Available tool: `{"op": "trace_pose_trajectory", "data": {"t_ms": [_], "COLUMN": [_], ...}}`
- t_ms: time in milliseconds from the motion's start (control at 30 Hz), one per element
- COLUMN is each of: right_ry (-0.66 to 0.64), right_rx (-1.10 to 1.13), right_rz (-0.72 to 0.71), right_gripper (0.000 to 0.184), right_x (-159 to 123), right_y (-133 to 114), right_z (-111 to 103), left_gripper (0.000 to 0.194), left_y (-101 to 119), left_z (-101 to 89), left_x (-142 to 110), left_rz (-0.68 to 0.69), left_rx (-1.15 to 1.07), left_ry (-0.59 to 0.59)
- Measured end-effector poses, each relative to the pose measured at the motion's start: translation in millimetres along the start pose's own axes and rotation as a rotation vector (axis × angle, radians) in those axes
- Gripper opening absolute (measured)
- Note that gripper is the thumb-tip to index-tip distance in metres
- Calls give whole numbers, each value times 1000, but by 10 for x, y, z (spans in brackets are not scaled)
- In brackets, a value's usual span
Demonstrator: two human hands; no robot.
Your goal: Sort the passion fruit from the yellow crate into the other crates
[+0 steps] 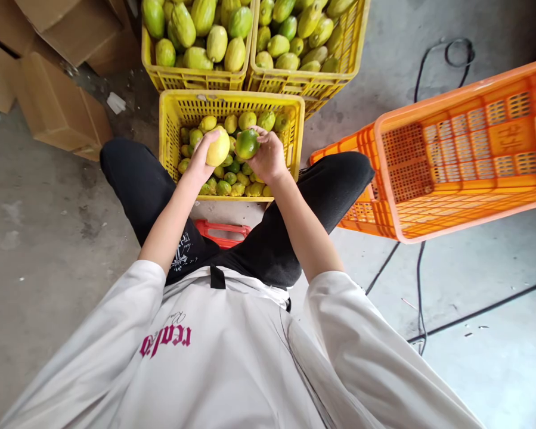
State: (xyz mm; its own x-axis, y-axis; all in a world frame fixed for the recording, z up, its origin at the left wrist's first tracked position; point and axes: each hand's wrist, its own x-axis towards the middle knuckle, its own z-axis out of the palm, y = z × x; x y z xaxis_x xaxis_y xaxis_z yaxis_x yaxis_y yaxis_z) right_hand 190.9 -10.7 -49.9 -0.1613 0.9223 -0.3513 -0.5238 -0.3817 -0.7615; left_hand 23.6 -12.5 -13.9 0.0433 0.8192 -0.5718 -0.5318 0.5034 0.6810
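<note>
My left hand (pixel 200 159) is closed around a yellow lemon (pixel 218 147), its thumb lying along the top. Close beside it, my right hand (pixel 271 156) grips a dark green lemon (pixel 247 144) between thumb and fingers. The two fruits are held a little apart over a yellow plastic crate (pixel 164 137). Smaller yellow and green lemons (pixel 237 189) lie loose inside that crate, partly covered by my hands.
Two more yellow crates (pixel 196 77) with larger green-yellow fruits (pixel 217 43) stand behind. To the right is an orange crate (pixel 468 217) beside my knee. Cardboard boxes (pixel 53 101) sit at left. A black cable (pixel 482 311) crosses the floor, and a red plastic piece (pixel 223 226) shows between my legs.
</note>
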Motion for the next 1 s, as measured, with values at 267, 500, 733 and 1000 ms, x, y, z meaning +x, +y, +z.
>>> {"op": "trace_pose_trajectory", "data": {"t_ms": [267,500,733,1000], "right_ry": [3,46,24,107], "right_rx": [-26,-22,-41,-32], "right_rz": [43,115,175,148], "right_gripper": [44,41,60,55], "right_x": [-91,-133,-151,-152], "right_y": [-47,-94,-162,-165], "right_z": [121,144,215,204], "left_gripper": [55,54,26,35], "left_y": [89,88,23,-22], "left_z": [92,91,44,-8], "left_x": [-36,-76,-95,-1], "left_rz": [-90,-129,-110,-29], "left_rx": [-28,-1,-4,57], "left_ry": [54,5,-24,-5]}}
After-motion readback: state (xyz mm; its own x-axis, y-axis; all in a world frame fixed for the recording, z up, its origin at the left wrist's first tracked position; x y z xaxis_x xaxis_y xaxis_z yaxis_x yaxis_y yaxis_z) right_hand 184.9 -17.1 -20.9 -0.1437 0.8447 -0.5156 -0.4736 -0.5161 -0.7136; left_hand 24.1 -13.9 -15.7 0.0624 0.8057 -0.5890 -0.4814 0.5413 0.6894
